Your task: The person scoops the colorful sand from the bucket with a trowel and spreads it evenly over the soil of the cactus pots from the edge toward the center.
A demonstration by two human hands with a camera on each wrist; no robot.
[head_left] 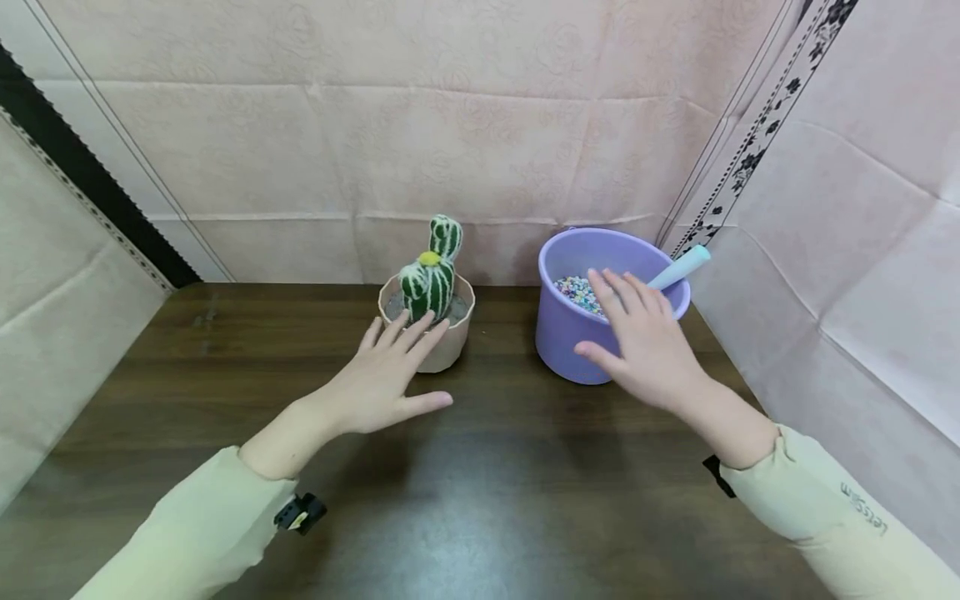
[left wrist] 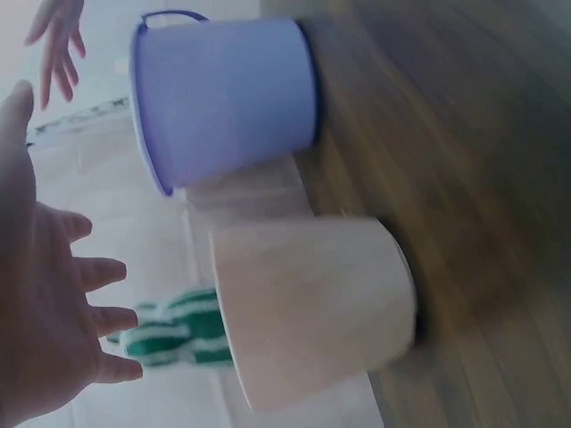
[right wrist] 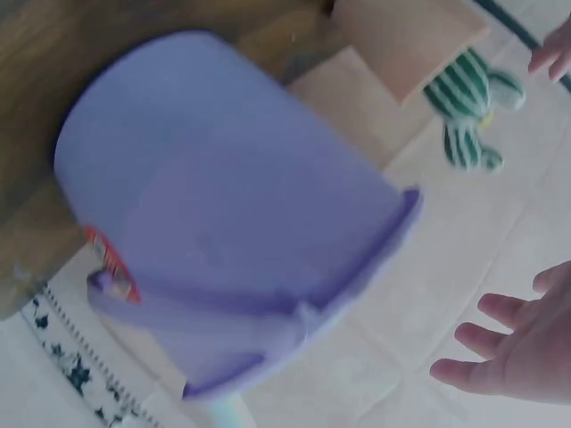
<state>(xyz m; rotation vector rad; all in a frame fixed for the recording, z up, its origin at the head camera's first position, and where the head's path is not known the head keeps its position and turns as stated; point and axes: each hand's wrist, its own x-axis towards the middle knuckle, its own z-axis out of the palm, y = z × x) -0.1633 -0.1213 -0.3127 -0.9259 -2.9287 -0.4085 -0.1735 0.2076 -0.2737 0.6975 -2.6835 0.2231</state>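
Note:
In the head view a knitted-looking green and white cactus [head_left: 427, 287] with a yellow top stands in a beige pot [head_left: 442, 358]. My left hand [head_left: 378, 383], fingers spread, hovers in front of the pot; the left wrist view shows a gap between fingertips and pot. To the right stands a purple bucket [head_left: 566, 342] holding small multicoloured beads [head_left: 577, 292]. A light blue handle [head_left: 682, 267] leans out over its rim; its lower end is hidden. My right hand [head_left: 648, 350] is held, fingers extended, above the bucket's near right side, gripping nothing.
Everything stands on a dark brown wooden table [head_left: 465, 500]. Pale patterned cloth [head_left: 450, 150] hangs behind it, and more cloth [head_left: 862, 250] closes the right side near the bucket. A folded-down bucket handle [right wrist: 214, 316] shows in the right wrist view.

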